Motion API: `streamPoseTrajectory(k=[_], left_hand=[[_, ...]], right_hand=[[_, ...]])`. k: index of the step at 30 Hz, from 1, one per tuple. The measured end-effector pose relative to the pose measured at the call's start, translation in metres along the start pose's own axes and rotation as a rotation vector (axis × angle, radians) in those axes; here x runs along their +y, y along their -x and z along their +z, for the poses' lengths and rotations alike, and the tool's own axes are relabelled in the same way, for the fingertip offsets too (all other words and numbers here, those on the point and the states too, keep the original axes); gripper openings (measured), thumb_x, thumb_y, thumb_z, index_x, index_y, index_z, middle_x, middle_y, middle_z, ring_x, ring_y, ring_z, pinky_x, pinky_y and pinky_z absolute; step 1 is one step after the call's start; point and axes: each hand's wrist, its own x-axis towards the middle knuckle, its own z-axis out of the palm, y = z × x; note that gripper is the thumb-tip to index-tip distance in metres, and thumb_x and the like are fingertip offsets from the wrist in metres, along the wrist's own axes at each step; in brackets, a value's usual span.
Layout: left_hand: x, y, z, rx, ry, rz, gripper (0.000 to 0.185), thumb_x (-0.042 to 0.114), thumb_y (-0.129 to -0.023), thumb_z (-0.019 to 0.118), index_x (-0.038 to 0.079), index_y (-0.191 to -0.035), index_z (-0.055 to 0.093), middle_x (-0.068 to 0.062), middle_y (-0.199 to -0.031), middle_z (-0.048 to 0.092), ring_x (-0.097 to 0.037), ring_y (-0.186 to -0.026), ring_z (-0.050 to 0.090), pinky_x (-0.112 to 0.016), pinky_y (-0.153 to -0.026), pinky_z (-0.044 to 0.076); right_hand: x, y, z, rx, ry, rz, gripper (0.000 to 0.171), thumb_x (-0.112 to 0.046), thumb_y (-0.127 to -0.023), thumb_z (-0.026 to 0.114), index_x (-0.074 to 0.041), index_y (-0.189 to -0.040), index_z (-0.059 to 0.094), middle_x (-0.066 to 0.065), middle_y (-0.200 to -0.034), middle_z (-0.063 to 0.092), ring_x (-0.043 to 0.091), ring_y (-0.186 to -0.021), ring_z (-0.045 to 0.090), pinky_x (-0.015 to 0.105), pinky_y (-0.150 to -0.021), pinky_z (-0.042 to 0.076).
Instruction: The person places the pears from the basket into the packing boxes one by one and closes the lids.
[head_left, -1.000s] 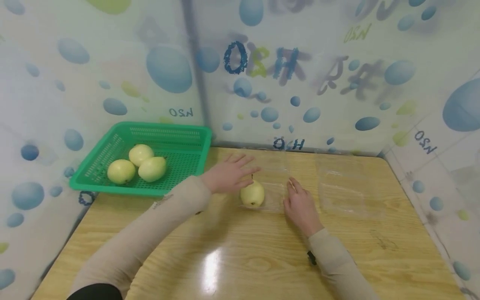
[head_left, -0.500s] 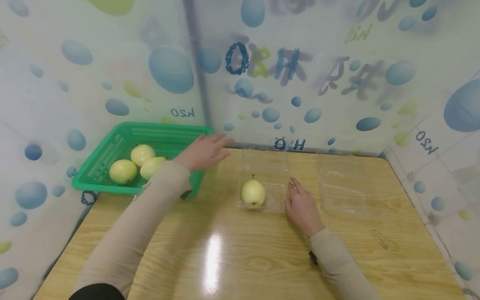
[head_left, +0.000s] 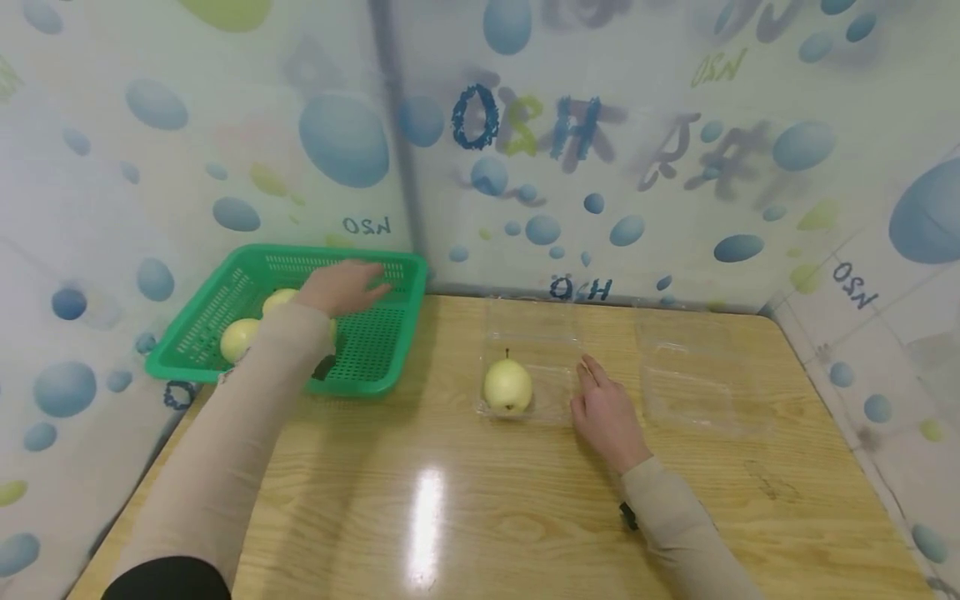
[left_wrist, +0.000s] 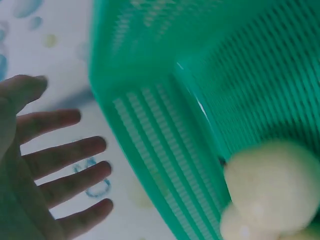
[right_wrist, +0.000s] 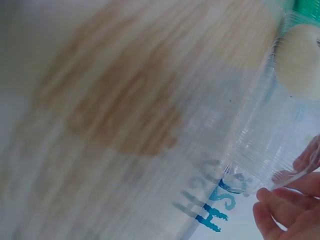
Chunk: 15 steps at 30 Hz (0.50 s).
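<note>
My left hand is over the green plastic basket, fingers spread and holding nothing. In the left wrist view, its straight fingers are beside the basket wall, apart from the pale yellow pears. The left forearm partly covers the pears in the head view. On the table, a clear plastic container has one upright pear in its left part. My right hand pinches that container's right edge; the right wrist view shows thumb and fingers on either side of the thin rim.
A second clear container lies to the right of my right hand. The wooden table ends at a patterned wall covering at the back, with another side of it at the right.
My left hand has moved from beside the pear in the container, leftward to above the basket. The right hand has kept its place at the container's edge.
</note>
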Motion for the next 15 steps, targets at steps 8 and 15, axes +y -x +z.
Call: streamPoseTrajectory(k=[8,15], left_hand=[[-0.022,0.023,-0.007,-0.247,0.058,-0.168,0.057,0.03,-0.102,0.044,-0.002,-0.147,0.031,-0.031,-0.146,0.032,-0.052,-0.13,0.031,-0.066,-0.102,0.029],[-0.024,0.048,-0.01,-0.312,0.172,-0.256,0.058,0.025,-0.101,0.048,-0.005,-0.147,0.028,-0.033,-0.147,0.026,-0.054,-0.132,0.024,-0.066,-0.103,0.027]], right_hand=[[0.001,-0.001,0.003,0.033,0.003,-0.018,0.042,-0.002,-0.082,0.061,0.016,-0.121,0.057,0.029,-0.132,0.051,0.042,-0.085,0.064,0.055,-0.075,0.051],[0.001,0.001,0.002,0.021,-0.013,0.043,0.043,-0.003,-0.084,0.06,0.011,-0.124,0.056,0.027,-0.134,0.049,0.041,-0.122,0.048,0.063,-0.1,0.032]])
